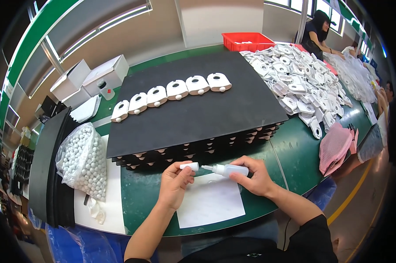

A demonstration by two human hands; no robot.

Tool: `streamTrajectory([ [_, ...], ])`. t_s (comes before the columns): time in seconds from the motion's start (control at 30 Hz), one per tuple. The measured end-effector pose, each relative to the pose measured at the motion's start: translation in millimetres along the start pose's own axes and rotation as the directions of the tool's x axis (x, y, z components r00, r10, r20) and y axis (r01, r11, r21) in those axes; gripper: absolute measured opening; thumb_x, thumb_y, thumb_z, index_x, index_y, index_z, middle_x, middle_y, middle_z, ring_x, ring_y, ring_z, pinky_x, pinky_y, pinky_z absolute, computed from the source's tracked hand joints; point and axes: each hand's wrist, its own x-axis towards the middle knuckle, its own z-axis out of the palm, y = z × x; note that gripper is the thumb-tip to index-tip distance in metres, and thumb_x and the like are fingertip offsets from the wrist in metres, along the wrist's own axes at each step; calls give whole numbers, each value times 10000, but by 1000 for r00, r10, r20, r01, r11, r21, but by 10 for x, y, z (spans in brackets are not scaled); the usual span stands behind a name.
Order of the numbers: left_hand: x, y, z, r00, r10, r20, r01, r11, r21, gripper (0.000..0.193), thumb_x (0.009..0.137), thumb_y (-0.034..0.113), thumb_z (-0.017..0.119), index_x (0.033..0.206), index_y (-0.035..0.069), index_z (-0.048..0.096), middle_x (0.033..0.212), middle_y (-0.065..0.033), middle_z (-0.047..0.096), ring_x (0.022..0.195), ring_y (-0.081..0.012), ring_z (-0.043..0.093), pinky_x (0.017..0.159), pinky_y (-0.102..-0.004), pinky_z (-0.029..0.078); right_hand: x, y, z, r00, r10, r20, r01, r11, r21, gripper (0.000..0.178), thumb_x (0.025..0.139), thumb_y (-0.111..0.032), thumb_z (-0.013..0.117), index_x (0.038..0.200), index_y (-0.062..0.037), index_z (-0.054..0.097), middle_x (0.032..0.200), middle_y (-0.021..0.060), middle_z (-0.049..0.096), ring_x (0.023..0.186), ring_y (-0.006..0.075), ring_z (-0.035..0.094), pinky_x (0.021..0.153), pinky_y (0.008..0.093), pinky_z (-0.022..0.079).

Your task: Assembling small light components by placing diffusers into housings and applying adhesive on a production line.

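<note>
Over a white sheet of paper (211, 206), my left hand (176, 182) pinches a small white cap (189, 166). My right hand (257, 175) grips a translucent squeeze bottle (231, 170) lying sideways, its thin nozzle aimed left at the cap. A narrow gap seems to separate nozzle and cap. Just beyond my hands rises a stack of black boards (193, 127) with white parts between the layers. On the top board stands a slanting row of several white plastic parts (177, 90), each with a round hole and a small white ball at its front edge.
Left of the stack sits a clear bag of white balls (82, 158) beside more black boards (49, 171). White boxes (106, 72) and a small bottle (106, 90) stand behind. At right lie a heap of white parts (294, 74) and a pink mesh bag (336, 149). A co-worker (318, 35) works farther back.
</note>
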Motion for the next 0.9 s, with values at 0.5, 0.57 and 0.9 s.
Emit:
streamTrajectory([
  [0.5,-463,19,404,749,414,517,-644,640,420,193,782,86,643,942,18,559,936,-119,626,869,-194,563,779,-302,446,14,134,-18,800,76,595,-435,756,489,386,874,-315,513,1056,25,537,968,131,612,860,147,583,742,259,451],
  [0.57,-614,194,281,703,539,464,-711,547,442,231,721,69,689,925,27,589,886,-68,632,824,-196,575,743,-288,451,4,30,21,851,39,523,-390,715,580,565,856,-420,514,1195,27,451,1062,160,584,948,180,556,767,277,443],
  [0.9,-1184,1402,-1810,-34,980,-195,-135,188,973,129,817,105,617,876,-3,581,797,-43,611,684,-88,558,601,-227,435,14,-12,-56,957,235,170,-288,703,650,136,880,-175,496,889,-43,529,698,47,554,605,100,494,565,207,402],
])
